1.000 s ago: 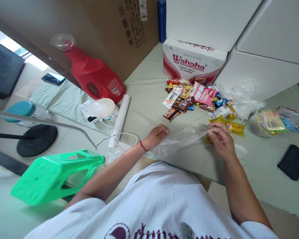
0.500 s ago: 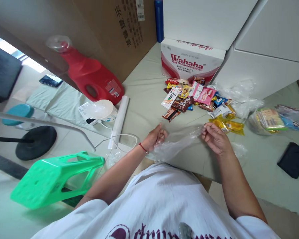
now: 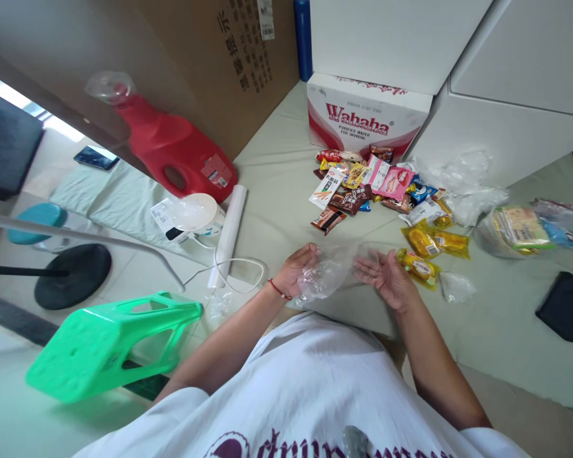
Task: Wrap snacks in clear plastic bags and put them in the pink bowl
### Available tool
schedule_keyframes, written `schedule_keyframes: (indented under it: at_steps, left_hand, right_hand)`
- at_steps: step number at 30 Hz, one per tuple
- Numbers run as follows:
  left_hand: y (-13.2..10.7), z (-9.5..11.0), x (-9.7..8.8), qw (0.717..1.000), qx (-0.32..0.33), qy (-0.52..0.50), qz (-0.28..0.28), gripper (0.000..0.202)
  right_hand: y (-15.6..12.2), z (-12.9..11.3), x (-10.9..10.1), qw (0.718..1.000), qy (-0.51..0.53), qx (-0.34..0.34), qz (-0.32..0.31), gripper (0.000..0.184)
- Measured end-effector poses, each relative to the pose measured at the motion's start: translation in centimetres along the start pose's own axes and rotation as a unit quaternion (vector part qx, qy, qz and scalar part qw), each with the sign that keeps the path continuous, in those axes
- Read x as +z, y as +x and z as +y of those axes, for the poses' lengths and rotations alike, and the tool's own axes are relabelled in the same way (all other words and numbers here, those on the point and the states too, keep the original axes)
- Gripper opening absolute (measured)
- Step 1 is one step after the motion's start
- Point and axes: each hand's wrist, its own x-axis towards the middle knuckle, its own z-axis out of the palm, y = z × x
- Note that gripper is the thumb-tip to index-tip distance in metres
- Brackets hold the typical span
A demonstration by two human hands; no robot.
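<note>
My left hand [image 3: 299, 270], a red cord at its wrist, is closed on the edge of a clear plastic bag [image 3: 327, 267], which hangs crumpled in front of my body. My right hand [image 3: 384, 278] is open at the bag's other side. Its fingers are stretched out and show through the thin film; whether they are inside the bag or behind it I cannot tell. Close beyond the right hand lie yellow-wrapped snacks [image 3: 417, 267]. A pile of small packaged snacks [image 3: 351, 200] lies farther forward, among them a pink packet [image 3: 394, 183].
Behind the snacks stands a Wahaba-style white and red carton [image 3: 356, 124]. Crumpled plastic [image 3: 472, 184], a bag of packets [image 3: 518, 229] and a black pouch [image 3: 564, 306] lie right. On the left are a red jug [image 3: 181, 152], a white roll [image 3: 229, 232], a cable and a green stool [image 3: 109, 343].
My right hand has let its fingers spread from a pinch and moved left, closer to my left hand. The bag, stretched between both hands before, now hangs looser. Another yellow snack is uncovered.
</note>
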Motion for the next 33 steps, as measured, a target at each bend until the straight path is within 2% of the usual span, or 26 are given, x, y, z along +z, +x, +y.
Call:
schedule_keyframes:
  at_steps: [4,8,12,15,17,20,23,26,28,29,31,33]
  left_hand:
    - [0.4,-1.3,0.1,0.998,0.045,-0.008,0.036,0.041]
    - [0.6,-3.0,0.4,0.990,0.104,0.028,0.087,0.044]
    - [0.6,-2.7,-0.1,0.971,0.165,0.067,0.159,0.042]
    - [0.7,-1.5,-0.5,0.969,0.163,0.066,0.171,0.039]
    - [0.5,-0.8,-0.4,0.965,0.164,0.092,0.182,0.037]
    - [-0.7,0.1,0.0,0.954,0.153,0.187,0.179,0.031]
    - [-3.1,1.5,0.0,0.959,0.065,0.242,0.131,0.027]
    - [-5.1,2.9,-0.4,0.985,-0.091,0.136,0.053,0.028]
    - [-5.3,3.4,-0.2,0.988,-0.150,0.020,0.037,0.031]
    - [-4.9,3.4,0.0,0.987,-0.146,-0.032,0.053,0.032]
    - [-3.7,3.2,0.8,0.982,-0.089,-0.120,0.112,0.029]
    - [-2.3,2.7,1.7,0.971,-0.041,-0.182,0.150,0.023]
  right_hand:
    - [-0.2,2.4,2.4,0.997,0.053,0.042,0.033,0.063]
    - [0.5,3.4,3.6,0.997,0.002,0.054,0.060,0.041]
    - [-0.1,2.8,2.4,0.996,-0.030,-0.009,0.079,0.033]
    - [-1.5,1.8,0.9,0.993,-0.014,-0.088,0.077,0.034]
    - [-2.7,1.1,0.1,0.991,-0.001,-0.117,0.072,0.034]
    - [-4.7,0.1,-0.8,0.992,-0.018,-0.100,0.079,0.037]
    - [-6.9,-1.0,-2.2,0.991,-0.065,-0.048,0.111,0.037]
    - [-7.8,-2.0,-4.1,0.993,-0.047,0.016,0.103,0.041]
    - [-7.0,-2.3,-4.8,0.996,-0.007,0.024,0.083,0.043]
    - [-6.2,-2.2,-4.8,0.997,0.014,0.002,0.080,0.041]
    - [-4.1,-1.8,-4.3,0.992,0.044,-0.077,0.085,0.035]
    - [-2.2,-1.0,-3.4,0.984,0.037,-0.150,0.089,0.043]
